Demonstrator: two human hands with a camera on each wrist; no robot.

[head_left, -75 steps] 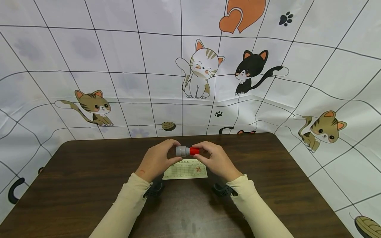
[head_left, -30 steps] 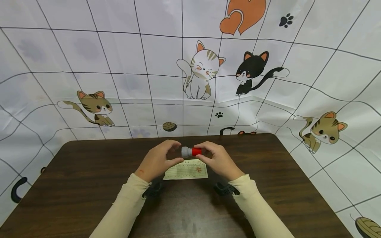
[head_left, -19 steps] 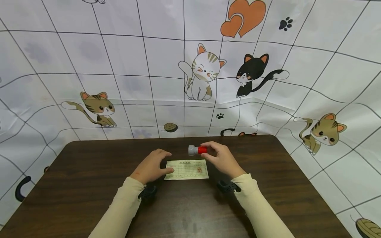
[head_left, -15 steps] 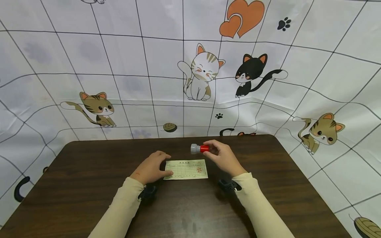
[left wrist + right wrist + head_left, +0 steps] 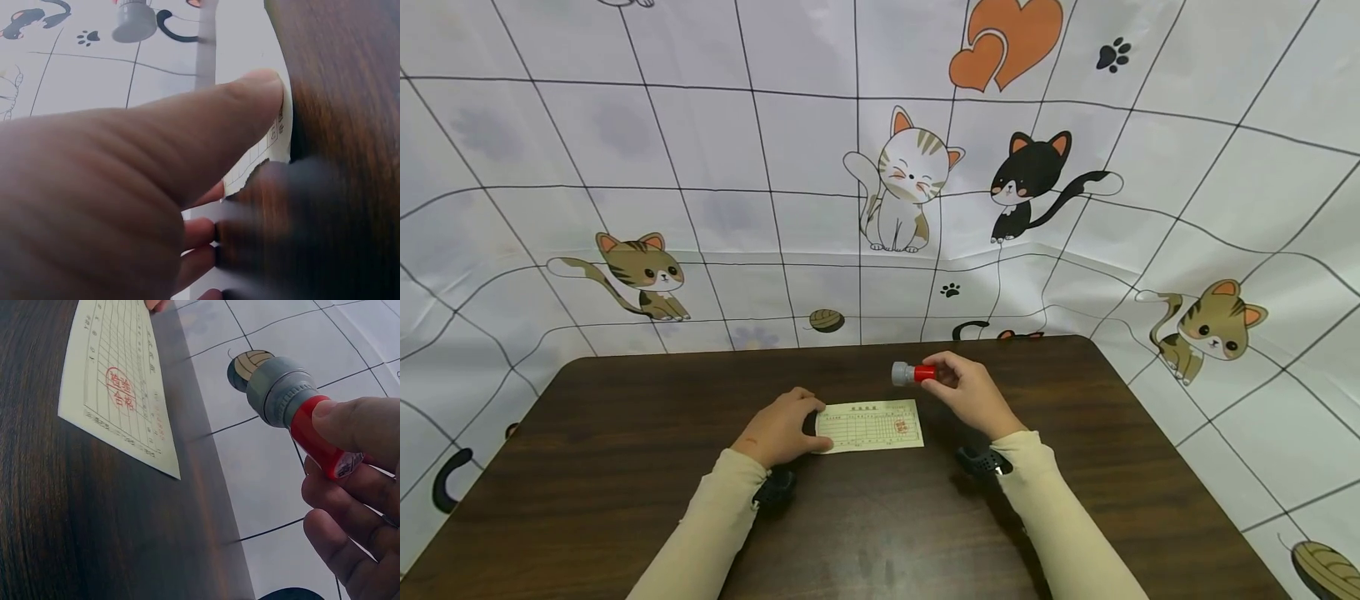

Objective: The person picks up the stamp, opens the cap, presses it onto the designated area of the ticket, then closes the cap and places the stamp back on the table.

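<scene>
My right hand [image 5: 973, 398] pinches a red and grey stamp [image 5: 315, 434] by its red part, between thumb and fingers. The stamp lies sideways in the air, above and behind the paper's right side, its grey end pointing left in the head view. A pale yellow paper form [image 5: 871, 427] with a printed grid and a round red stamp mark [image 5: 120, 387] lies on the table. At the form's left end is my left hand [image 5: 781, 429]. Its thumb [image 5: 250, 103] overlaps the near edge, and a forefinger reaches the far left corner.
The dark wooden table [image 5: 647, 467] ends at a far edge just behind the hands. A white cloth [image 5: 730, 208] with cats and grid lines hangs behind it and at both sides. Black bands [image 5: 985, 461] sit at both wrists.
At first both hands were at the stamp. The left hand came away from its grey end and moved down-left onto the form. The right hand carried the stamp rightward.
</scene>
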